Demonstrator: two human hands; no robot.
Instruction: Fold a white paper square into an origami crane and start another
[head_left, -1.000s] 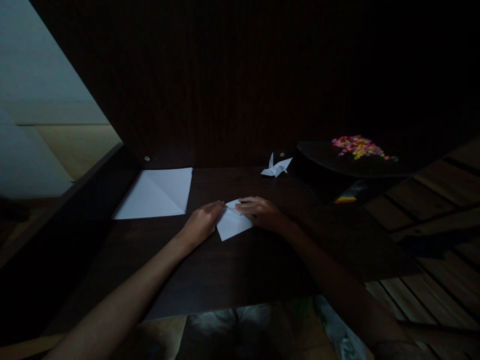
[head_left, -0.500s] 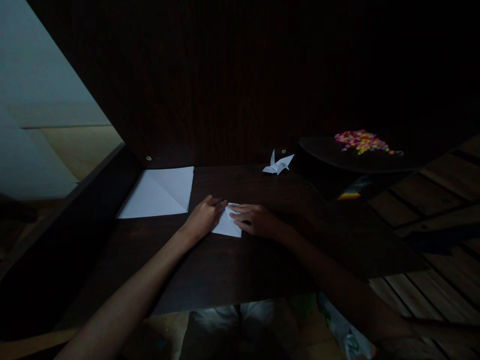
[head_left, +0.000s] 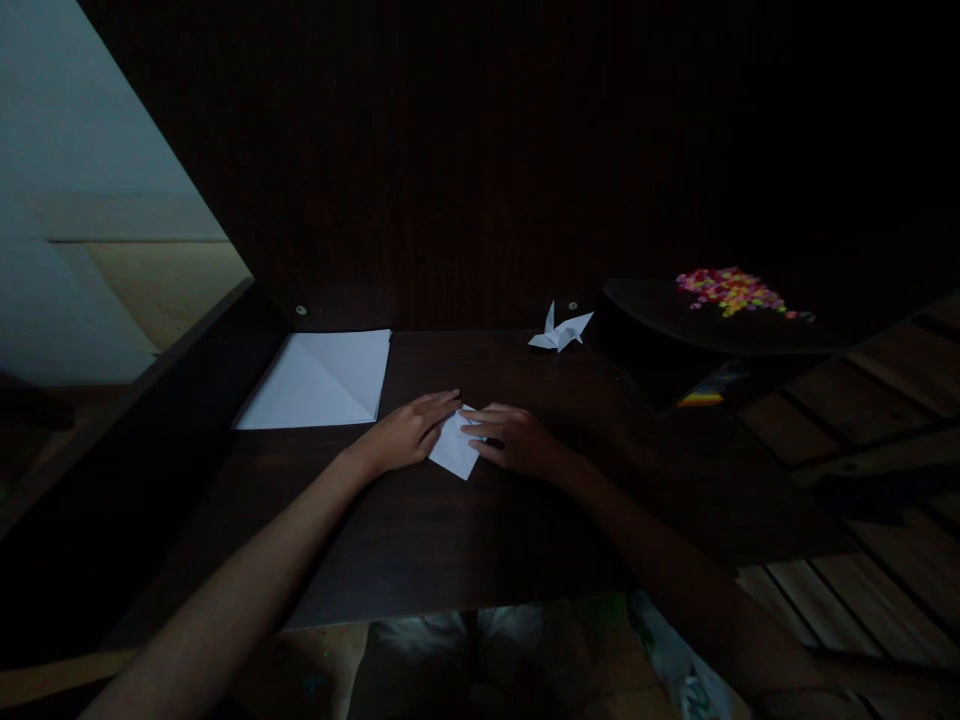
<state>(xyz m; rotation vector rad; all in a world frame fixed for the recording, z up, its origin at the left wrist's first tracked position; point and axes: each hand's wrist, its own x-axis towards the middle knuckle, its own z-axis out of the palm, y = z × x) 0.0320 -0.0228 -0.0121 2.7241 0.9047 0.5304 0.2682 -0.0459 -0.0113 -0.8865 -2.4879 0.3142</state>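
A small folded piece of white paper lies on the dark tabletop, one corner pointing at me. Along its upper left edge rests my left hand, fingers stretched out together, their tips near the far corner. My right hand comes in from the right with fingers spread, the tips touching the paper's right side. Part of the paper is hidden beneath the fingers. Beyond my right hand, a white origami crane stands near the back panel.
A stack of larger white paper sheets, the top one creased diagonally, lies at the back left. Colourful small pieces are heaped on a raised dark shelf at right. A dark side board borders the left.
The folded paper has turned so that a corner now points toward me. My left fingers have straightened along its edge. My right hand has hardly moved.
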